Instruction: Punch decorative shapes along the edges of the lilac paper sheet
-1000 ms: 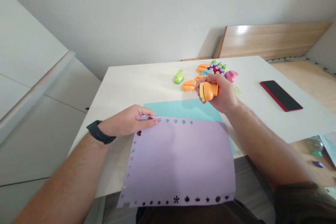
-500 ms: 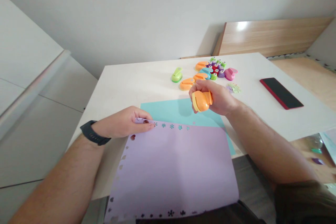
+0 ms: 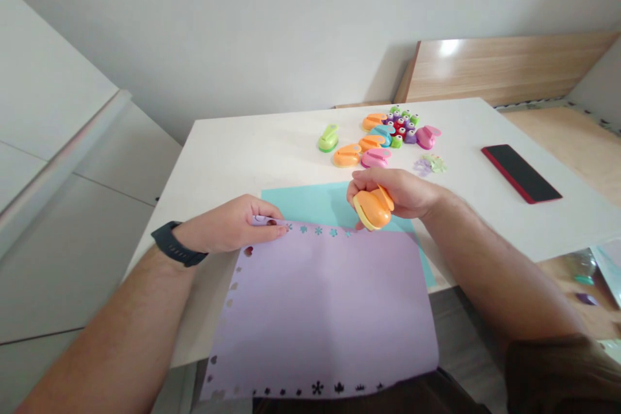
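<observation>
Purple sheet (image 3: 330, 297): between pinching fingers, left hand (image 3: 237, 228), prob for steadiness
Orange punch (image 3: 375, 208): inside curled fingers, right hand (image 3: 403, 190), leverage imo

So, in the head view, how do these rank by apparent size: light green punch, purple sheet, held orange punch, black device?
1. Purple sheet
2. Black device
3. Held orange punch
4. Light green punch
Nearness to the camera may enlarge 1 and 3.
</observation>
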Demonstrator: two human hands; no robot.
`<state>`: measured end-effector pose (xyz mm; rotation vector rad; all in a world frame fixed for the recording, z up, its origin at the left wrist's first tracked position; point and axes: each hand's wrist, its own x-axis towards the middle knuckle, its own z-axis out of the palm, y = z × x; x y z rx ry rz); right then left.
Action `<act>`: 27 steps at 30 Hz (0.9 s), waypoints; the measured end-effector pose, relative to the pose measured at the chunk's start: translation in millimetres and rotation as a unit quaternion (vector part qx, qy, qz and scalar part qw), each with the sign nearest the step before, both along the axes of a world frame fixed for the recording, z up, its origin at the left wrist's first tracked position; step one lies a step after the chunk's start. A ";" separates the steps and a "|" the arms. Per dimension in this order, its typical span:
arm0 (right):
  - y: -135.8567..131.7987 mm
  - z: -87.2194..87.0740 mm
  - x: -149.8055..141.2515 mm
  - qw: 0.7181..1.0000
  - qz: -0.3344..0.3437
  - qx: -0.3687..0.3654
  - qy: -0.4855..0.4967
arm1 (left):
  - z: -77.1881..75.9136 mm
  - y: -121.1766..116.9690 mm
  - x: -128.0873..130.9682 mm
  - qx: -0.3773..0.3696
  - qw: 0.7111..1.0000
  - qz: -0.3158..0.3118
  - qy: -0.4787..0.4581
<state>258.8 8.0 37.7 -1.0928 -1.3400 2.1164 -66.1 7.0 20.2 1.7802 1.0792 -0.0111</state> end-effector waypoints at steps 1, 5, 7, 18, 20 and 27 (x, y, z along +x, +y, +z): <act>0.5 -1.2 -0.3 1.000 -0.005 0.002 -0.009 | 0.2 -0.1 0.4 0.002 1.000 0.001 -0.001; 4.4 -5.5 0.9 0.998 -0.030 0.024 -0.047 | 1.1 -0.7 2.2 0.001 1.000 0.005 -0.001; 7.0 -6.2 3.7 0.997 -0.043 0.029 -0.063 | 1.3 -0.9 2.5 0.000 1.000 0.006 -0.003; 30.4 -10.4 57.4 0.965 -0.166 0.087 -0.181 | 0.8 -1.0 3.6 0.018 1.000 0.001 -0.013; 34.8 -10.3 70.1 0.951 -0.218 0.087 -0.204 | 0.3 -1.1 3.3 0.015 1.000 0.002 -0.011; 51.7 -16.4 95.3 0.886 -0.372 0.091 -0.262 | -1.0 -1.0 1.9 0.011 1.000 0.011 -0.015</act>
